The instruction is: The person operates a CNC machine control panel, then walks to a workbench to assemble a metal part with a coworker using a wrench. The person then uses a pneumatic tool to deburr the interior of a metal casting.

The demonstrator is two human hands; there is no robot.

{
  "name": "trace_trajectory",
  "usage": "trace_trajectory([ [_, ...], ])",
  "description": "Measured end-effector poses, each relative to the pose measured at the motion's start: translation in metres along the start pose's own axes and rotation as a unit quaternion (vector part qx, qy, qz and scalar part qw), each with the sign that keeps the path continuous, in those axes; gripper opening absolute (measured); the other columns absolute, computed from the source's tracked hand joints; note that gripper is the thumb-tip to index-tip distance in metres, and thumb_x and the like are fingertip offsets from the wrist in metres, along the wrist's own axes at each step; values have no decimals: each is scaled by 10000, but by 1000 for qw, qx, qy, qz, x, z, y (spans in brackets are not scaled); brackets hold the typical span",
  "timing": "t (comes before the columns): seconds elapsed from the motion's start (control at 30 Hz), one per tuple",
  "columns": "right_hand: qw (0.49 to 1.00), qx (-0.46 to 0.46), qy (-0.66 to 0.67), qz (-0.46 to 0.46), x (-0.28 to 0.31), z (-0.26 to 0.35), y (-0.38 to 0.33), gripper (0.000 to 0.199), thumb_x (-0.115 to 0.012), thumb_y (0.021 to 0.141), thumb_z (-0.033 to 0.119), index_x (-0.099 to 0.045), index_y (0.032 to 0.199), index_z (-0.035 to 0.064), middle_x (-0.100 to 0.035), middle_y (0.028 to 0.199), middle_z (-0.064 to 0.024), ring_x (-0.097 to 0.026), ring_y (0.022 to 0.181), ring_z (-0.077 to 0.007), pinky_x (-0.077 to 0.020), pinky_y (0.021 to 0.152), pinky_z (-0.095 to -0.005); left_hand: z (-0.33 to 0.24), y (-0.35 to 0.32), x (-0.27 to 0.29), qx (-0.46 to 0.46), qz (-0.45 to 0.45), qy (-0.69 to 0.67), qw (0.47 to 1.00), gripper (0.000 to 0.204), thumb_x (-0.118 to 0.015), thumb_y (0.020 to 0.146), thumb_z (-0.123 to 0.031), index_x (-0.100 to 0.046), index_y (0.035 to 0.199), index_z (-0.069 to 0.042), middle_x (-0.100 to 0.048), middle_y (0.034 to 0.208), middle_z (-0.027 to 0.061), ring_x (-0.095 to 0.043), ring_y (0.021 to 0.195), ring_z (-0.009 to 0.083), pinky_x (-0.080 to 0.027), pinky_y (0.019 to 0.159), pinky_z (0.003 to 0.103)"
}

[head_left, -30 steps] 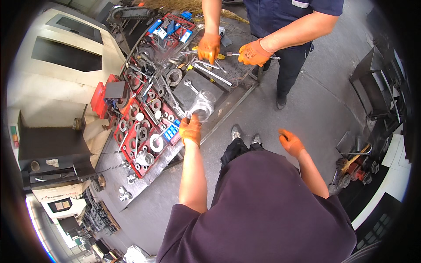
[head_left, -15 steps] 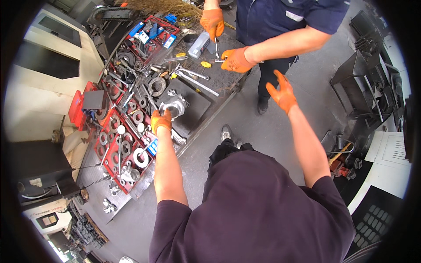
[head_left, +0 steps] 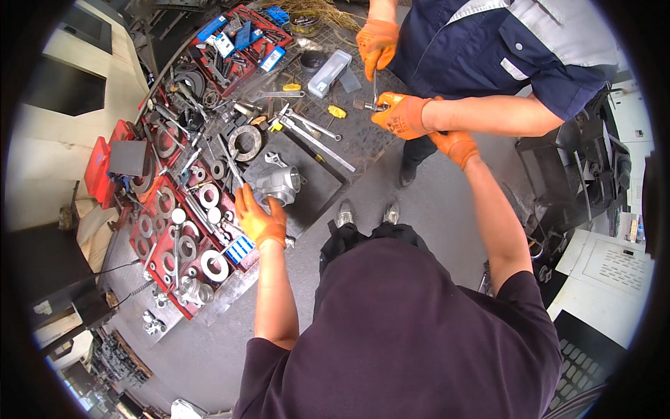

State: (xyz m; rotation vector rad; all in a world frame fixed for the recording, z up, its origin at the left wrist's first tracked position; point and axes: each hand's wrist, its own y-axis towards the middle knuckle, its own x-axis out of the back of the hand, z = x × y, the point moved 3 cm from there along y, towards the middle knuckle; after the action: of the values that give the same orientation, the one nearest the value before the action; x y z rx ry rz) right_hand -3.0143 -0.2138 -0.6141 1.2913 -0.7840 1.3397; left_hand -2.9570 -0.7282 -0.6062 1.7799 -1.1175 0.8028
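Observation:
My left hand [head_left: 259, 218], in an orange glove, reaches over the bench with fingers apart. Its thumb lies against or just beside a silvery cylindrical metal housing [head_left: 280, 184] on a dark flat plate [head_left: 307, 209]; I cannot tell if they touch. My right hand [head_left: 457, 148], gloved alike, is at the wrist of a co-worker's orange-gloved hand [head_left: 405, 116]. That wrist partly hides my right fingers. The co-worker holds a dark cylindrical tool [head_left: 367, 106] in this hand, and the other gloved hand [head_left: 377, 45] grips a thin metal rod [head_left: 375, 85].
An adjustable wrench [head_left: 275, 160] lies behind the housing, and a vernier caliper [head_left: 317, 143] beyond it. Red trays [head_left: 183, 307] of metal rings and tools line the bench's left. A clear plastic box [head_left: 329, 73] stands near the co-worker. Dark metal racks [head_left: 572, 157] stand to the right.
My right hand has moved from open air up to the co-worker's wrist. My left hand's fingers have spread, with the housing now beyond the thumb. The whole view has shifted.

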Motion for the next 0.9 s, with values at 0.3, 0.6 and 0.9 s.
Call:
trace_trajectory([
  [0.3,983,-19,175,59,-83,-56,-13,450,-450,1083,271,-430,1521,171,-452,1551,-43,-374,1454,-189,-344,1175,-370,-115,-32,-39,-193,60,-178,963,462,-700,822,-105,-623,1271,-28,-622,1276,207,-593,1173,413,-466,1019,512],
  [0.6,900,-132,413,-47,-55,-62,-24,496,-713,951,311,-587,1385,108,-596,1410,-111,-546,1315,-276,-418,1109,-407,-193,-1,-139,-102,155,-287,940,696,-716,880,-219,-447,1486,-6,-504,1466,266,-486,1350,440,-403,1138,483],
  [0.9,908,-132,394,-49,-26,-42,-26,481,-686,976,256,-554,1410,97,-578,1422,-124,-531,1330,-277,-431,1104,-395,-248,41,-189,-94,125,-348,924,912,-816,792,-289,-366,1543,-34,-437,1533,251,-424,1425,411,-379,1173,438],
])
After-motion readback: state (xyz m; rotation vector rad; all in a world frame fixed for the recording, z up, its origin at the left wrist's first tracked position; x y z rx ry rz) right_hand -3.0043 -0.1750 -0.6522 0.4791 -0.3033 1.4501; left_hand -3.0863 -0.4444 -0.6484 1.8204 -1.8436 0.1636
